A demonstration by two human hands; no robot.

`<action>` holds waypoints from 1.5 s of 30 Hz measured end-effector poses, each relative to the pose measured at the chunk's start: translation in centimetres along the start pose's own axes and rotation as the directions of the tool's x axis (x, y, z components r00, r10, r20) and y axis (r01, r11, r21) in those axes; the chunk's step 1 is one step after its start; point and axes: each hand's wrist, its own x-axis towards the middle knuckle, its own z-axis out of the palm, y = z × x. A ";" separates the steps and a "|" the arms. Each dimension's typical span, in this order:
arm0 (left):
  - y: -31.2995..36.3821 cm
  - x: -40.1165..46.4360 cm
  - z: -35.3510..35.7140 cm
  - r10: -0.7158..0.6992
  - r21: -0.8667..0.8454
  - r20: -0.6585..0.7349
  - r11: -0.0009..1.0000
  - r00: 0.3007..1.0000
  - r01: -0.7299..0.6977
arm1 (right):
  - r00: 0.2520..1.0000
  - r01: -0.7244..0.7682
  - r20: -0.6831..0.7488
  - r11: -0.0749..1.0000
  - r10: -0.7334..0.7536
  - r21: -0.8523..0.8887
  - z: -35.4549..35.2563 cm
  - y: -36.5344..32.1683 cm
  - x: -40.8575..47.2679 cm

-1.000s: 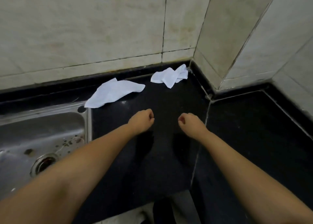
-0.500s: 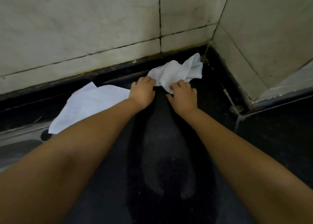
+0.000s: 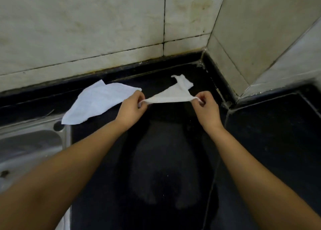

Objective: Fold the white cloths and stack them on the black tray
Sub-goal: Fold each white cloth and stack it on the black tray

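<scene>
A small white cloth (image 3: 175, 94) is stretched between my two hands above the black counter (image 3: 166, 160). My left hand (image 3: 132, 108) pinches its left corner and my right hand (image 3: 205, 108) pinches its right corner. The cloth's far end hangs back toward the wall corner. A second white cloth (image 3: 99, 102) lies spread flat on the counter to the left, its near corner over the sink's rim. No black tray is in view.
A steel sink (image 3: 29, 146) sits at the left, its rim beside the flat cloth. Pale tiled walls (image 3: 104, 29) close the back and the right corner. A seam in the counter runs down on the right side.
Both hands reached from mid-counter to the crumpled cloth by the wall corner, took hold of it and pulled it out taut between them. The view has moved closer.
</scene>
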 end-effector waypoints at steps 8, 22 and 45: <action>1.8 -10.5 -6.1 -0.016 -0.215 -0.041 0.977 0.999 0.007 | 0.994 0.110 0.005 0.993 -0.111 0.044 -5.1 -4.2 -9.4; 6.4 -14.2 -14.9 -0.204 -0.681 -0.216 0.732 0.955 0.002 | 0.987 0.161 -0.014 0.961 -0.162 0.226 -7.2 -13.4 -14.1; -1.9 -22.5 -1.2 -0.352 -0.264 0.137 0.888 0.926 0.377 | 0.949 -0.255 0.152 0.955 0.277 -0.150 -4.0 4.8 -19.6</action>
